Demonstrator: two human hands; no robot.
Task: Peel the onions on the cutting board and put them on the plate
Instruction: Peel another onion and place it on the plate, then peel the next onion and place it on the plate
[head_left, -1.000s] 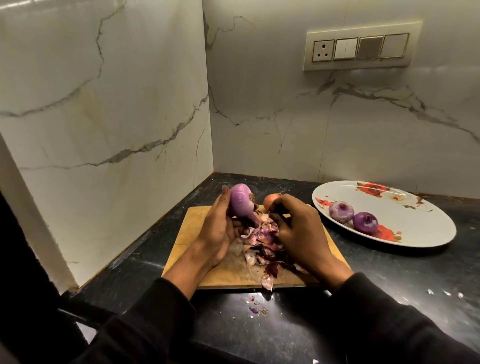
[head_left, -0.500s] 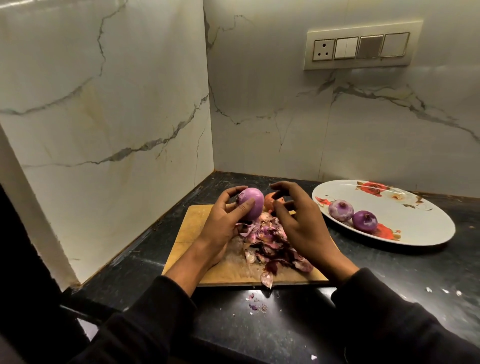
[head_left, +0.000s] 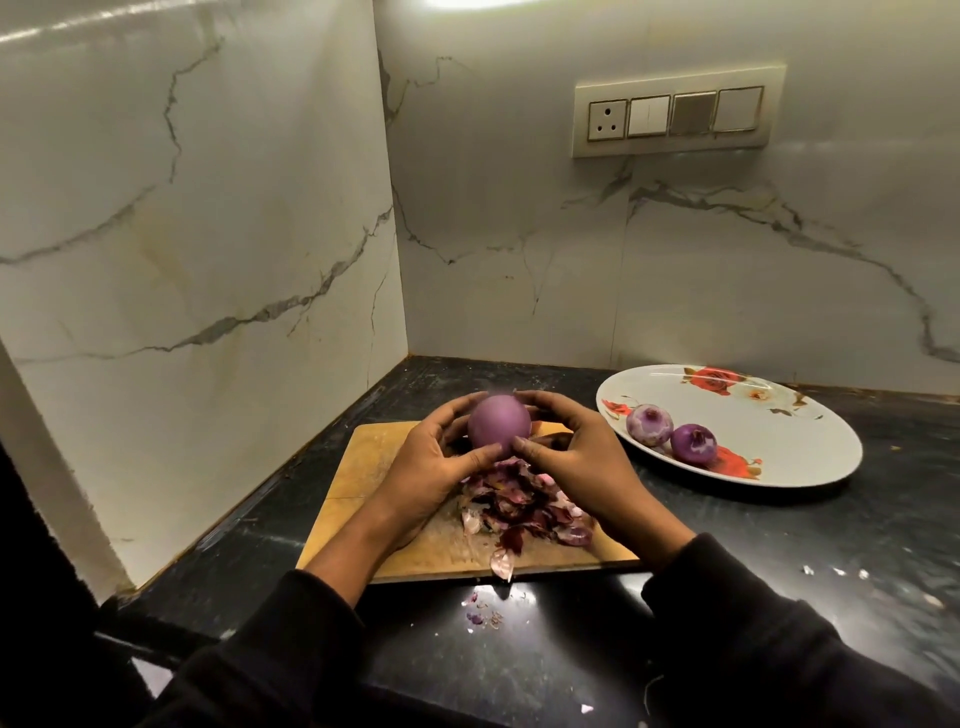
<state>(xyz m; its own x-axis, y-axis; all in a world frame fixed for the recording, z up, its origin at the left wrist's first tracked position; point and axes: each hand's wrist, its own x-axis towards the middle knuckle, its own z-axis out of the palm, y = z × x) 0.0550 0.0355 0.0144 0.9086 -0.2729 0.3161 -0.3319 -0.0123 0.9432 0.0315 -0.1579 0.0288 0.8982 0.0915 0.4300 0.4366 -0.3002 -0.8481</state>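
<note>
Purple onion (head_left: 500, 422): gripped between left hand (head_left: 431, 467) and right hand (head_left: 576, 462), fingers curled round it, above board (head_left: 363, 467) and peels (head_left: 524, 506). Plate (head_left: 810, 441): two peeled onions (head_left: 670, 434).

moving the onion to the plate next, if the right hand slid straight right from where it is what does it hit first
Probably the plate: its near rim lies right of the right hand, with bare black counter between. The two peeled onions sit further in. Depth is unclear, so height above the rim is uncertain.

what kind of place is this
Most likely a home kitchen corner: a dark stone counter against marble-look walls, a wooden cutting board heaped with onion skins, and a flowered plate.
</note>
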